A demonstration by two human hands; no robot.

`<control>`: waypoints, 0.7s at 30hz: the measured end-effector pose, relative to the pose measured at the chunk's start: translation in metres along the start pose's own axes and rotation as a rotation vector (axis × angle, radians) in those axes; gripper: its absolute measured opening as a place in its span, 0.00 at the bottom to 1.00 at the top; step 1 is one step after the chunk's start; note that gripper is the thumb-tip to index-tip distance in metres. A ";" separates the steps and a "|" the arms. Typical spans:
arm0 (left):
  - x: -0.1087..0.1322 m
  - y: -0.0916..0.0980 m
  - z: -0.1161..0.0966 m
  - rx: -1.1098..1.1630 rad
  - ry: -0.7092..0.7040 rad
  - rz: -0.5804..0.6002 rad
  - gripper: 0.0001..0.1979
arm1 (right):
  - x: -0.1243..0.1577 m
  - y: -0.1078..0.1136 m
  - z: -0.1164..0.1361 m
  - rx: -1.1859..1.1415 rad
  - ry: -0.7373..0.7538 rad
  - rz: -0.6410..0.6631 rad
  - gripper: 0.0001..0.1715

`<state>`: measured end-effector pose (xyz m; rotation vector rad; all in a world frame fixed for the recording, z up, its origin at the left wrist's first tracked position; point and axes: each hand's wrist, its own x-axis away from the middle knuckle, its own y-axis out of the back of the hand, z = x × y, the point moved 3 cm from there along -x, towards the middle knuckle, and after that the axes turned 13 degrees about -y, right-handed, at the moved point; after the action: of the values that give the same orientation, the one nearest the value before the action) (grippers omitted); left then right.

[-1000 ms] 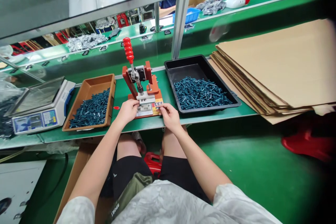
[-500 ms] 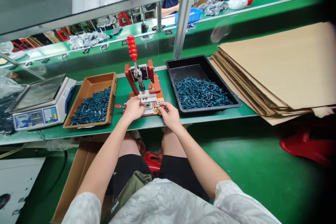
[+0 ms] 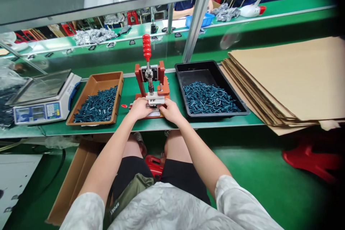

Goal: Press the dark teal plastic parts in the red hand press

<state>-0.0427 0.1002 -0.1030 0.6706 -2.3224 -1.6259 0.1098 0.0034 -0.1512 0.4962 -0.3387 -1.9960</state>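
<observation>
Across the view, a green tabletop. At 3 o'clock, stacked cardboard, then, nearer, a black tray. At 9, a digital scale, then a brown tray. At the clock's centre, a red-handled press; at its 7 o'clock the left hand, at 5 the right hand, fingers of both at its base. Cannot tell whether apart, together or clamped. Heaped in both trays, dark-blue parts.

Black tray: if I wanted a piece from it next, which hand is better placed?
Probably the right hand: it is at the press, on the side toward the black tray. The left hand is farther away, nearer the brown tray.
</observation>
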 end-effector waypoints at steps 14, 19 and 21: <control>0.002 0.003 0.004 -0.053 -0.089 0.074 0.12 | -0.004 -0.016 -0.002 -0.045 0.048 0.060 0.12; 0.003 0.003 0.004 -0.035 -0.082 0.040 0.11 | -0.001 -0.014 0.000 -0.010 0.088 0.011 0.14; 0.004 0.002 0.004 -0.032 -0.081 0.035 0.12 | -0.001 -0.014 0.000 -0.006 0.083 -0.004 0.14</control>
<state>-0.0485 0.1017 -0.1026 0.5638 -2.3443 -1.7007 0.0990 0.0103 -0.1572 0.5741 -0.2800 -1.9738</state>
